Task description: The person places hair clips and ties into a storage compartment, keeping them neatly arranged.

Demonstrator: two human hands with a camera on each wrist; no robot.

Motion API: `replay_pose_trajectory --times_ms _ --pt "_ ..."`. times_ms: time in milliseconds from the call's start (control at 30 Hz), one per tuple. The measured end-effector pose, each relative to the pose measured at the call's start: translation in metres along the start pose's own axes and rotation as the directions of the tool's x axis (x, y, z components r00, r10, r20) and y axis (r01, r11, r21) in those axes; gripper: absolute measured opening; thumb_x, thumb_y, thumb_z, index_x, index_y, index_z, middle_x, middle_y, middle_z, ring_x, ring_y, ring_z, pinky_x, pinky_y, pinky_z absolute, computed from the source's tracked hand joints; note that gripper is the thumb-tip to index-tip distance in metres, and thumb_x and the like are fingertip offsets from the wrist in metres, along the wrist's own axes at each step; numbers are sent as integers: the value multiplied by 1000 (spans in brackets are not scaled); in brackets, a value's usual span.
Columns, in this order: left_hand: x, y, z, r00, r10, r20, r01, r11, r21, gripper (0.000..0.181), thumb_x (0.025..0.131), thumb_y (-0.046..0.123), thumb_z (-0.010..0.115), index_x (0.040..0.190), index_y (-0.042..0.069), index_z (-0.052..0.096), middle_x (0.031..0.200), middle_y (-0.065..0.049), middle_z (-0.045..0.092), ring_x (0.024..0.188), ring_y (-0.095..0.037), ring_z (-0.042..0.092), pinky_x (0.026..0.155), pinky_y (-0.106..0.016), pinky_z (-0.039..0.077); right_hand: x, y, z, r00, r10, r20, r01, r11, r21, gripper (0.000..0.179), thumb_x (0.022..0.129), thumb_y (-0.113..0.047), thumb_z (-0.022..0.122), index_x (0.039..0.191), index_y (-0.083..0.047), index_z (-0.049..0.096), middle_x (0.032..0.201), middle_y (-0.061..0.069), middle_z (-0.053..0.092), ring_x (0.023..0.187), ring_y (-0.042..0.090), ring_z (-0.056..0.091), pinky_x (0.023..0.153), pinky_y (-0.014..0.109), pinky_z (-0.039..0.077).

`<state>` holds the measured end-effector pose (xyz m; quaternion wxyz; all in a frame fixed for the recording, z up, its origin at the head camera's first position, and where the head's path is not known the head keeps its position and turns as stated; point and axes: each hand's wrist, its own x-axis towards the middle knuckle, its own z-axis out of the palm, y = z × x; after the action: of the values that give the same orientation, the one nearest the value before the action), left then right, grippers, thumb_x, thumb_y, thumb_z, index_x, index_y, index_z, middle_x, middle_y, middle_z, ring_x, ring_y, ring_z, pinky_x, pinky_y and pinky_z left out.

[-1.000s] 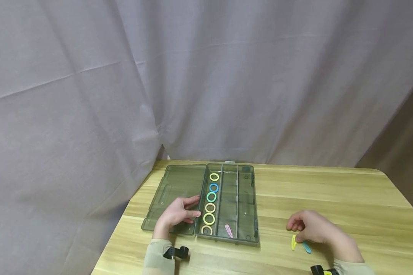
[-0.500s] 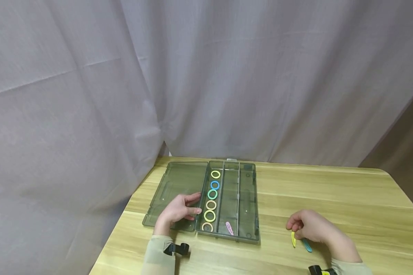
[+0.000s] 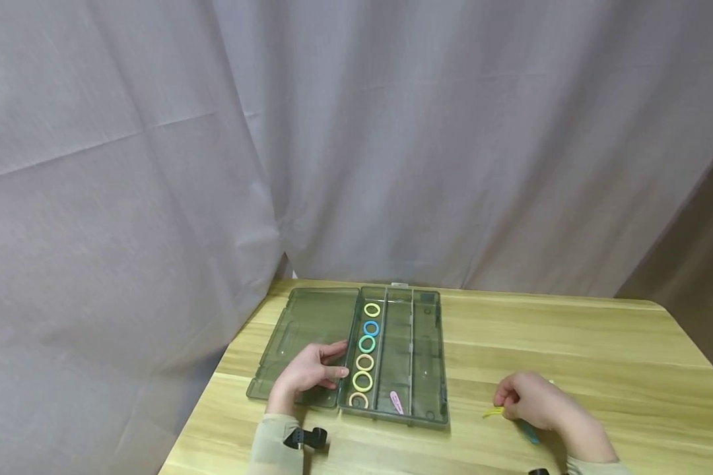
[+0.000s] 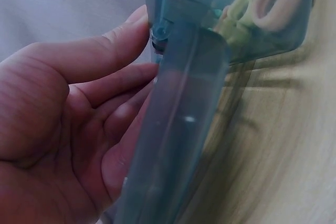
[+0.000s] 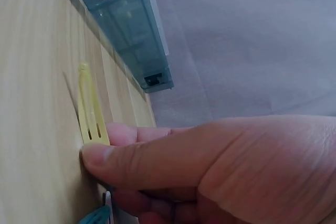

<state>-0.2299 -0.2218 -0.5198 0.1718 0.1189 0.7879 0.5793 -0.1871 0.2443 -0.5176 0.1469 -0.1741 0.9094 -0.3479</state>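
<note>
A translucent green divided storage box (image 3: 428, 356) lies on the table with its lid (image 3: 317, 310) folded out to the left. My left hand (image 3: 309, 368) is over the lid, its thumb and index finger touching the box's hinge-side wall; the left wrist view shows the thumb (image 4: 131, 32) at the box edge. Between thumb and fingers, my right hand (image 3: 535, 399) pinches a yellow hair clip (image 5: 90, 106), just off the table to the right of the box. A teal hair clip (image 3: 528, 432) lies beneath that hand, partly hidden.
Several coloured ring-shaped hair ties (image 3: 362, 381) line the box's left compartment. One pink hair clip (image 3: 397, 402) lies at the near end of the middle compartment. Behind the wooden table (image 3: 541, 330) hangs a grey curtain (image 3: 392, 165).
The yellow hair clip, earlier pointing toward the near edge under my right fingers, has swung round and now points left toward the box. My left hand stays at the box wall.
</note>
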Motion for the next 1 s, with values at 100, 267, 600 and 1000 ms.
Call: replay_pose_trajectory --times_ms 100,267,600,1000 --pt "-1 -2 1 1000 -1 -3 1 1000 0 68 95 3 79 156 -5 50 162 -26 44 116 -31 72 75 -41 68 0 1 2 999 -31 19 30 999 11 16 86 6 79 89 -9 71 78 -2 60 73 12 53 64 25 46" --pt "-3 -6 3 1000 -10 4 10 1000 4 68 95 4 80 155 -5 50 162 -26 44 119 -31 71 74 -41 68 -5 5 4 997 -54 50 52 998 48 13 89 4 77 90 -7 71 77 -2 58 70 11 52 63 24 45" --pt "-2 -2 3 1000 0 -2 0 1000 12 66 96 5 79 155 -5 51 162 -26 44 114 -31 73 74 -41 68 1 -7 -5 989 -148 -21 147 988 -45 10 98 -12 76 88 -16 73 73 -10 61 61 3 51 56 23 46" --pt "-2 5 2 1000 11 9 -12 999 32 67 96 4 78 156 -6 49 162 -27 42 107 -28 75 72 -41 68 17 -38 -12 963 -240 -121 213 956 -203 7 100 -15 76 95 -20 77 83 -17 68 73 -3 55 64 26 51"
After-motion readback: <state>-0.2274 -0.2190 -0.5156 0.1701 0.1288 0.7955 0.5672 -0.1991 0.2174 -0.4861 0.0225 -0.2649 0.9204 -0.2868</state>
